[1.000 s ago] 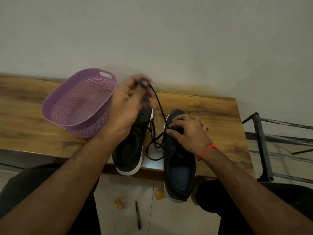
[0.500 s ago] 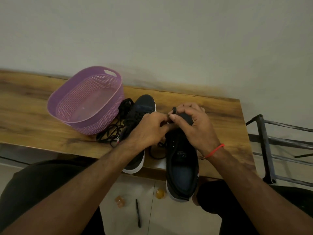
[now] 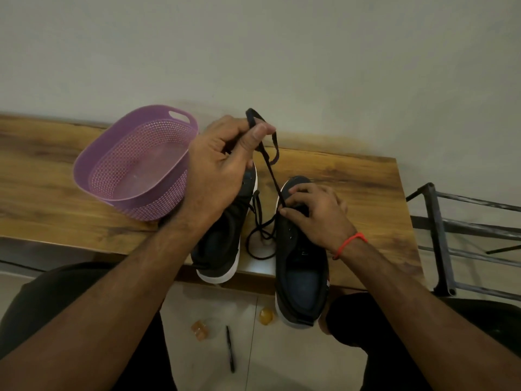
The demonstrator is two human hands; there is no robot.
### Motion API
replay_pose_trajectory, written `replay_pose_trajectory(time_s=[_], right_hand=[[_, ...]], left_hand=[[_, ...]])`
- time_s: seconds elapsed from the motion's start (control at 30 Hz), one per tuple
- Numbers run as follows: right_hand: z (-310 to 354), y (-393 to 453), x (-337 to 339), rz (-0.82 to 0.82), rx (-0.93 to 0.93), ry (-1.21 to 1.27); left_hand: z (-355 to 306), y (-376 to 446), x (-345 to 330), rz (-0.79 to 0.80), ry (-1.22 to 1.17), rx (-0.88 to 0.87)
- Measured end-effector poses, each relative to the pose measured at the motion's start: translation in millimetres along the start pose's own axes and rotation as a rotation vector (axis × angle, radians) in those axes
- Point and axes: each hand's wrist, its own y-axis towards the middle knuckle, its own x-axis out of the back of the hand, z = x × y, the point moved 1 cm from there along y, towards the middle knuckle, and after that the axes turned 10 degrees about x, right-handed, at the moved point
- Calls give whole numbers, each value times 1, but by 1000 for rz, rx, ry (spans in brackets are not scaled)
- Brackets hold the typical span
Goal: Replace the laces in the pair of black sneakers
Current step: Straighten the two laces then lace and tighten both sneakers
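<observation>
A person seated at a wooden table [image 3: 352, 176] threads a black lace [image 3: 271, 176] into the right-hand sneaker [image 3: 298, 263] of a black pair. The left hand [image 3: 217, 165] is raised above the table, thumb and forefinger pinching the lace near its free end, with the other fingers curled beneath; a short loop and tail hang beyond the pinch. Held high this way, the lace runs taut and straight down to the shoe, which likely draws its slack through an eyelet. The right hand [image 3: 315, 210] rests on the front of that sneaker, fingers bent and pressed to the upper where the lace enters, apparently to pin the shoe down against the pull; whether its fingertips also nip the lace cannot be told.

The sneaker being laced lies with its heel overhanging the table's near edge, its dark lining open to view and its eyelet rows mostly bare, so the job looks to be in its early stages. The other sneaker [image 3: 225, 238], black with a white sole, sits just beside it on the left, partly hidden under the left wrist. More black lace lies in loose loops [image 3: 260, 238] between the two shoes. A purple basket [image 3: 135, 165] stands on the table to the left, near the shoes. A pen [image 3: 230, 348] lies on the floor below.
</observation>
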Motion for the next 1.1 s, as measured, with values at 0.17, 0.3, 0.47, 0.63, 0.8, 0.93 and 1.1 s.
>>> replay_pose_trajectory(time_s=[0.17,0.3,0.47,0.63,0.8,0.93,1.1], right_hand=[[1,1,1,-138,17,110],[0,1,2,-200,38,182],[-5,2,2,-221,69,186],[-9,6,3,-229,32,282],[-3,3,9,-70,112,213],[7,-4,11,148,301,26],[15,-12,-1,316,474,-204]], left_hand=[[7,0,-2,10,-44,207],[28,-8,-12,418,320,487],[41,-27,-38,550,472,400],[39,-21,-40,465,488,395],[33,-15,-27,561,683,502],[33,-15,-13,465,860,479],[36,-25,-18,315,1082,249]])
